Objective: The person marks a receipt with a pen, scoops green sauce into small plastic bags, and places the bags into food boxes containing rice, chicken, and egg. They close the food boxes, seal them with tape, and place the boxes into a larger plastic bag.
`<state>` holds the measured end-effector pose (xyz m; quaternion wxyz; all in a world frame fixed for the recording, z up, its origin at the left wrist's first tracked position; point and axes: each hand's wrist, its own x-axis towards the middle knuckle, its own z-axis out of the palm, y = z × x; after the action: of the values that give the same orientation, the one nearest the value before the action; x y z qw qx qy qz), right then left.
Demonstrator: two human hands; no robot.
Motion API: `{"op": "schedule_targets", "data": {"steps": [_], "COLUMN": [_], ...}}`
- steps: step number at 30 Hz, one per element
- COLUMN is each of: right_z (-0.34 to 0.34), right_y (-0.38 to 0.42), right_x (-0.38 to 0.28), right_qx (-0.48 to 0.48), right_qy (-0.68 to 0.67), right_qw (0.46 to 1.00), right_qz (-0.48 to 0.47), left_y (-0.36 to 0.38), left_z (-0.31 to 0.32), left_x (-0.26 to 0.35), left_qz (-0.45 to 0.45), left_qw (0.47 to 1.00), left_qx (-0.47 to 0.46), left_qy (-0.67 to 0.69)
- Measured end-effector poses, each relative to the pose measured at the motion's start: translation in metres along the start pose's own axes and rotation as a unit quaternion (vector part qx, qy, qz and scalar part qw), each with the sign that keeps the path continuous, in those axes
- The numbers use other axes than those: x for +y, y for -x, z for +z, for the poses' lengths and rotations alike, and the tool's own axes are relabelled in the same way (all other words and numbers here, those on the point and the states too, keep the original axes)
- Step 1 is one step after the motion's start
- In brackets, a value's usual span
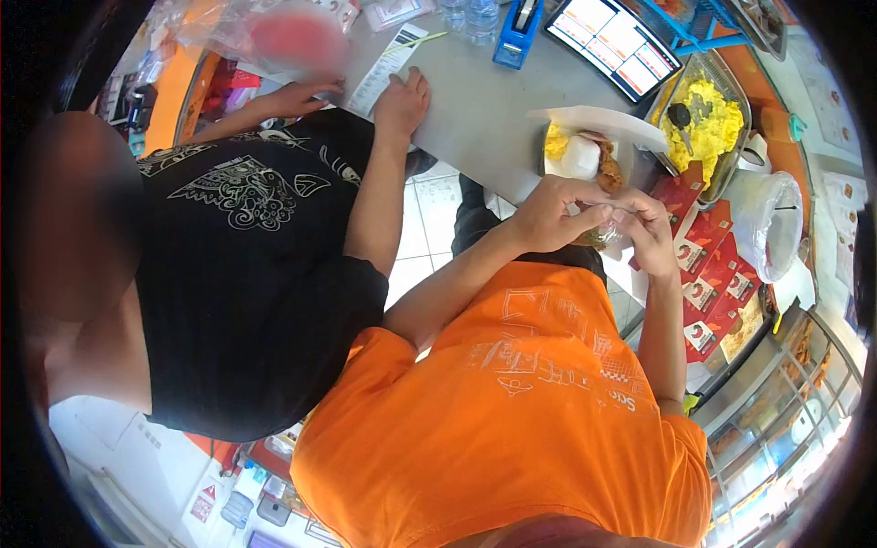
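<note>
My left hand [555,216] and my right hand [647,230] meet just in front of the counter's edge. Both have their fingers closed in a pinch on the top of a small clear plastic bag [603,237]. Something greenish shows inside it, partly covered by my fingers. Right beyond my hands stands an open paper food box [630,128] with its flap up. In it lie a white mound of rice [580,158], a browned piece of fried chicken [609,172] and some yellow scrambled egg [555,142].
A metal tray of scrambled egg [722,119] with a dark utensil stands at right, near red printed cartons [699,292] and a plastic-lined tub [772,224]. Behind are a tablet [614,46] and blue tape dispenser [519,41]. A co-worker's hand [402,102] touches a receipt [379,78].
</note>
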<state>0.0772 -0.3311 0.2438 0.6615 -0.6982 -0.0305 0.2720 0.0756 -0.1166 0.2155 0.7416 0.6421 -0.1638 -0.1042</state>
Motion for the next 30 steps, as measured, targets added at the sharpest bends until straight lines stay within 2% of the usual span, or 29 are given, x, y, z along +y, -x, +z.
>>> {"op": "schedule_targets", "data": {"steps": [2, 5, 6, 8, 9, 12, 14, 15, 16, 17, 18, 19, 20, 22, 24, 25, 26, 27, 28, 30], "right_z": [-0.001, -0.010, -0.010, -0.012, -0.017, -0.025, -0.024, -0.026, -0.030, -0.039, -0.045, -0.051, -0.056, -0.047, -0.041, -0.039, -0.039, -0.036, -0.031, -0.018], "right_y": [0.000, 0.001, 0.002, 0.004, 0.004, 0.005, 0.010, 0.011, 0.012, 0.011, 0.010, 0.008, 0.005, -0.012, -0.031, -0.040, -0.049, -0.055, -0.063, -0.075], "right_x": [-0.006, -0.014, -0.016, -0.015, -0.009, 0.004, 0.002, 0.004, 0.008, 0.013, 0.012, 0.006, 0.000, 0.001, 0.007, 0.005, 0.002, 0.001, 0.005, 0.014], "right_qx": [0.002, -0.028, -0.018, -0.062, -0.075, -0.085, -0.069, -0.074, -0.080, -0.058, -0.049, -0.031, -0.013, 0.006, 0.169, 0.176, 0.216, 0.255, 0.259, 0.318], "right_qy": [0.002, 0.161, 0.167, 0.131, 0.123, 0.150, 0.144, 0.194, 0.244, 0.280, 0.277, 0.306, 0.333, 0.357, 0.520, 0.519, 0.508, 0.497, 0.497, 0.534], "right_qw": [1.000, 0.984, 0.983, 0.989, 0.990, 0.985, 0.987, 0.977, 0.963, 0.954, 0.955, 0.945, 0.935, 0.923, 0.807, 0.807, 0.790, 0.767, 0.767, 0.727], "right_qz": [-0.020, -0.077, -0.075, -0.002, 0.008, -0.022, -0.026, -0.055, -0.083, -0.094, -0.094, -0.108, -0.122, -0.143, -0.223, -0.220, -0.268, -0.317, -0.312, -0.293], "left_y": [-0.001, -0.004, -0.005, -0.007, -0.008, -0.007, -0.006, -0.002, 0.008, 0.016, 0.016, 0.015, 0.009, 0.006, 0.014, 0.015, 0.013, 0.016, 0.019, 0.029], "left_z": [0.001, 0.004, 0.006, 0.010, 0.011, 0.010, 0.005, 0.002, -0.003, -0.012, -0.034, -0.054, -0.051, -0.033, -0.030, -0.032, -0.033, -0.042, -0.046, -0.053], "left_x": [0.001, -0.004, -0.007, -0.013, -0.017, -0.027, -0.037, -0.042, -0.060, -0.081, -0.094, -0.106, -0.109, -0.116, -0.153, -0.162, -0.170, -0.176, -0.174, -0.155], "left_qz": [-0.001, 0.011, 0.023, 0.034, 0.004, -0.039, 0.056, 0.041, -0.038, -0.118, -0.127, -0.142, -0.144, -0.194, -0.171, -0.178, -0.184, -0.191, -0.191, -0.267], "left_qw": [1.000, 0.999, 0.998, 0.996, 0.996, 0.990, 0.983, 0.987, 0.997, 0.992, 0.987, 0.979, 0.980, 0.929, 0.922, 0.915, 0.909, 0.908, 0.908, 0.929], "left_qx": [-0.011, -0.032, -0.039, -0.062, -0.086, -0.131, -0.120, -0.103, -0.052, 0.001, 0.079, 0.146, 0.138, 0.179, 0.149, 0.136, 0.123, 0.104, 0.098, 0.201], "left_qy": [-0.007, -0.028, -0.043, -0.045, -0.038, -0.028, -0.124, -0.118, -0.030, 0.054, 0.064, -0.020, -0.023, -0.261, -0.315, -0.335, -0.353, -0.359, -0.358, -0.158]}}
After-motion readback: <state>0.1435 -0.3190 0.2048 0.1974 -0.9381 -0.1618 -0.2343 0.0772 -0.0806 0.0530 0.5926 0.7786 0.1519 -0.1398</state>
